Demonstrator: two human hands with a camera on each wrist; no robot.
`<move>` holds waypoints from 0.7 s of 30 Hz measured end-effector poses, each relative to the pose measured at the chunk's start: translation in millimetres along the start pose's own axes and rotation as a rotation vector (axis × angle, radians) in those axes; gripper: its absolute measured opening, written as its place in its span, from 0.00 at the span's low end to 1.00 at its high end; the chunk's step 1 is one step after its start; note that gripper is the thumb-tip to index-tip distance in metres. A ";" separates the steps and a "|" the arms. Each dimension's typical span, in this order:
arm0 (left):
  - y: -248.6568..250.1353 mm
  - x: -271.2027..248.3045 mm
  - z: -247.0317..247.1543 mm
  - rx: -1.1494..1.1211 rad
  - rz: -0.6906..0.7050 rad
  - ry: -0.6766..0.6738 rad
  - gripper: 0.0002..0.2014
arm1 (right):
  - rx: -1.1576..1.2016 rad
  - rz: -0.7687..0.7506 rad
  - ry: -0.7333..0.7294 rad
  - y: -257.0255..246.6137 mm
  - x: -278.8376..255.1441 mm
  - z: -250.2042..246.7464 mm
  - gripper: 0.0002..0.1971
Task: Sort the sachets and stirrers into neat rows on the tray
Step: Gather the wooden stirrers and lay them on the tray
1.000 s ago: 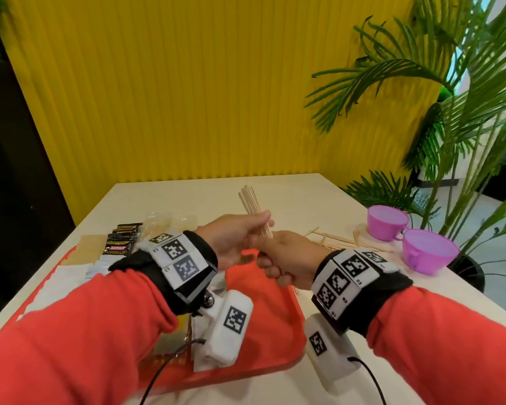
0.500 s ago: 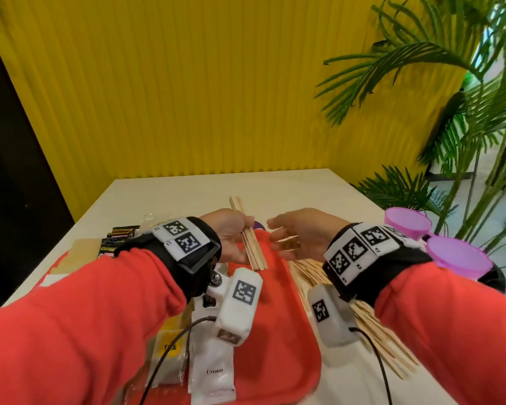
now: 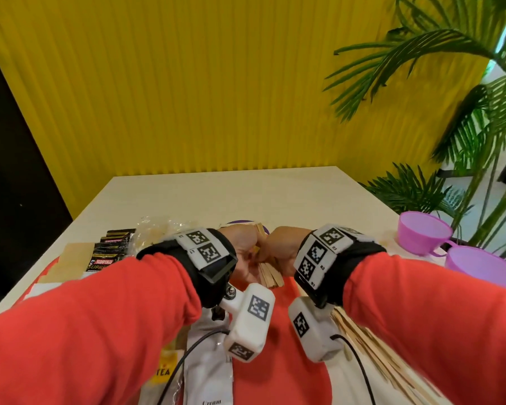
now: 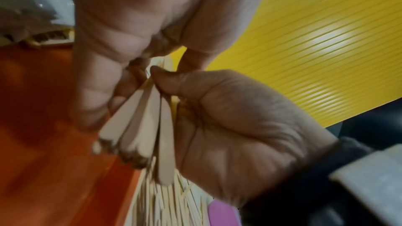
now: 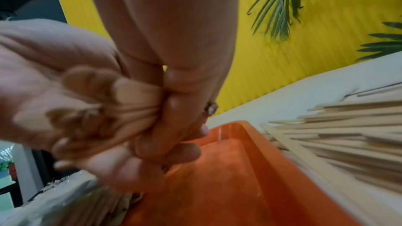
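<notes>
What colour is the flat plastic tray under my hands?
Orange-red; the flat plastic tray shows best in the right wrist view.

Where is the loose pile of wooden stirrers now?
In the head view the loose pile of stirrers lies on the table, just outside the red tray's right edge, under the person's right forearm.

orange tray [image 3: 289, 361], pale wood stirrers [image 3: 270, 276], purple cups [image 3: 424, 236].

I see pale matt wooden stirrers [image 4: 141, 126], a glossy orange plastic tray [image 5: 250, 169], shiny foil sachets [image 3: 111, 252], and a smooth matt worktop [image 3: 246, 197].
</notes>
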State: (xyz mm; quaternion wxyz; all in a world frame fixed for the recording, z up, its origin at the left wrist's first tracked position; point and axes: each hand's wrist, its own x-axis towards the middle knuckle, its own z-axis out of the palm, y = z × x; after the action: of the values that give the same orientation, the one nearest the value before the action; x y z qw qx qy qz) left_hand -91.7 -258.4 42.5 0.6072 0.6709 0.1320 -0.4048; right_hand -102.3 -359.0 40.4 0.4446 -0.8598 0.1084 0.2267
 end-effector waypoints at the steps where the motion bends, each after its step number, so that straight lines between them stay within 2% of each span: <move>1: 0.5 1.0 -1.9 -0.033 -0.001 0.018 0.07 | -0.017 -0.005 0.004 2.3 4.5 0.3 0.20; 4: 0.9 2.2 -5.6 -0.128 0.011 0.046 0.08 | -0.049 -0.010 -0.025 3.6 9.4 5.1 0.20; 8: 2.6 0.0 -9.6 -0.140 -0.014 0.026 0.17 | -0.046 -0.002 -0.109 0.8 16.5 11.5 0.21; 13: 3.3 0.1 -13.5 -0.169 -0.014 0.039 0.25 | -0.067 -0.013 -0.093 -0.1 13.5 9.6 0.21; 17: 5.6 -11.0 -10.6 -0.118 0.020 0.070 0.18 | -0.046 -0.011 -0.104 -0.4 5.5 3.5 0.21; 21: 10.6 -24.1 -9.7 0.081 0.079 0.172 0.09 | -0.242 -0.030 -0.042 0.5 -0.3 -4.7 0.20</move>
State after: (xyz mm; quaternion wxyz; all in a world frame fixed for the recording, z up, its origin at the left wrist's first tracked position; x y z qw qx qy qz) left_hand -96.2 -244.3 66.4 0.5815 0.7317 0.1408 -0.3266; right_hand -101.3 -363.1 42.5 0.3431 -0.9037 0.0579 0.2494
